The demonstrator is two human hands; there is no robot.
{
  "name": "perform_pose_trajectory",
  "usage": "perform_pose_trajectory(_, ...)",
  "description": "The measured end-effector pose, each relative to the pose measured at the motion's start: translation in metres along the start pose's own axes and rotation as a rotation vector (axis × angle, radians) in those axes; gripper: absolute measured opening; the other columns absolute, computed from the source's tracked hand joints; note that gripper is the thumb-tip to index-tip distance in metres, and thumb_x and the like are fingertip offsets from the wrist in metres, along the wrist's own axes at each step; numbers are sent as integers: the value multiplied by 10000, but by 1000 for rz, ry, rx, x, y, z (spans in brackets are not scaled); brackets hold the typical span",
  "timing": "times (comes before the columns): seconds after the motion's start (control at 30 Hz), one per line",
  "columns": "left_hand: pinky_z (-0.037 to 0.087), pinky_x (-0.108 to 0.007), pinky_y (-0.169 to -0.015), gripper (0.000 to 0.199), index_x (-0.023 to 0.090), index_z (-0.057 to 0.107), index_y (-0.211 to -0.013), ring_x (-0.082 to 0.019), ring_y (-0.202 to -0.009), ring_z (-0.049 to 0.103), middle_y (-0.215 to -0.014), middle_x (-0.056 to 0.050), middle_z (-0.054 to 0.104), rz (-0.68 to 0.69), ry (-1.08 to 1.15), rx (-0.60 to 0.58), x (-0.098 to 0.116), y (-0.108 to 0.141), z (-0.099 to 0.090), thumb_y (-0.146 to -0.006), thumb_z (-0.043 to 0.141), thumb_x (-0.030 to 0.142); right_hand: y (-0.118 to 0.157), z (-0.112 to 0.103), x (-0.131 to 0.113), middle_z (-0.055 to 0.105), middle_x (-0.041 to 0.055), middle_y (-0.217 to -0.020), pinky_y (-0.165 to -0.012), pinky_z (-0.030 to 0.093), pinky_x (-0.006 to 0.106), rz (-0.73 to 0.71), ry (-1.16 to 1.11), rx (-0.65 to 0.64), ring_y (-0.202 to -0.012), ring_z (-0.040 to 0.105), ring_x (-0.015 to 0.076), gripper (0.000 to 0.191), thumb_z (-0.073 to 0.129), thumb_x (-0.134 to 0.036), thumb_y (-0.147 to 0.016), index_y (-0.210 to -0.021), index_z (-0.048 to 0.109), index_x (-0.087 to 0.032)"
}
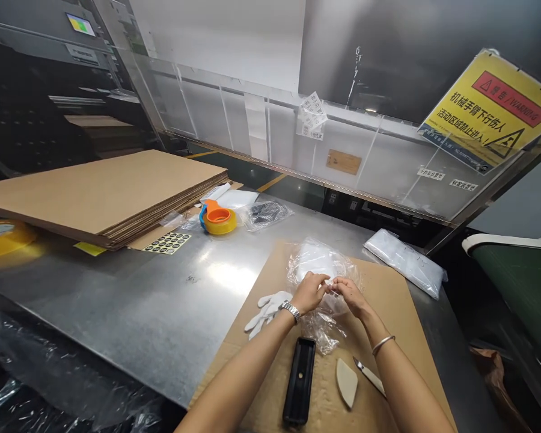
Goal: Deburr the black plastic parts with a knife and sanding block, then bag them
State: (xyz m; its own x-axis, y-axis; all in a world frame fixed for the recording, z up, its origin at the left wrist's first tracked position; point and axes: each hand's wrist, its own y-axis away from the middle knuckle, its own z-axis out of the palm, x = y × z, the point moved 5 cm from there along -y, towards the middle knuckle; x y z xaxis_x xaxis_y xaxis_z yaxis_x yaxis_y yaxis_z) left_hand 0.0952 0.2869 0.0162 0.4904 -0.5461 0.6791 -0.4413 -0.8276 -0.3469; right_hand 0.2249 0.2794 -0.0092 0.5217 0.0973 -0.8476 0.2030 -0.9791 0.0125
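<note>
My left hand (311, 292) and my right hand (349, 293) meet over a clear plastic bag (327, 325), both pinching its film. White material (318, 257) shows inside the plastic just beyond my fingers. A white glove (267, 310) lies by my left wrist. Nearer to me on the cardboard sheet (388, 300) are a black tray (300, 382), a cream wedge-shaped piece (346, 383) and a knife (369, 377), partly hidden under my right forearm.
Flat cardboard (108, 192) is stacked at the left. Near it are an orange tape dispenser (219, 218), a sticker sheet (168, 242) and a bagged dark item (268, 213). A white plastic packet (406, 261) lies at the right, below a transparent panel with a yellow warning sign (491, 114).
</note>
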Motion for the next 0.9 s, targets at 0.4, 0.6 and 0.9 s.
perform_pose_trajectory(0.4, 462, -390, -793, 201, 146, 583, -926, -171, -885, 567, -960, -48, 601, -8, -72, 33, 3, 9, 0, -852, 495, 310, 27, -8, -16, 602, 32, -941, -698, 499, 323, -34, 208, 93, -787, 593, 138, 230, 510, -328, -874, -987, 571, -136)
perform_pose_trajectory(0.6, 410, -417, -839, 166, 153, 583, -895, -193, -932, 527, -943, -45, 582, -35, 60, 103, 10, 13, -8, -832, 514, 290, 32, -12, -19, 597, 38, -981, -709, 501, 327, -14, 215, 159, -810, 592, 145, 233, 503, -322, -878, -1015, 566, -145)
perform_pose_trajectory(0.9, 422, -294, -606, 276, 153, 560, -717, -149, -622, 510, -674, -30, 556, -293, 536, 99, 15, 55, -9, -818, 451, 386, 46, 6, -39, 550, -32, -684, -553, 446, 235, -56, 75, 153, -582, 529, 83, 226, 525, -332, -859, -771, 561, -127)
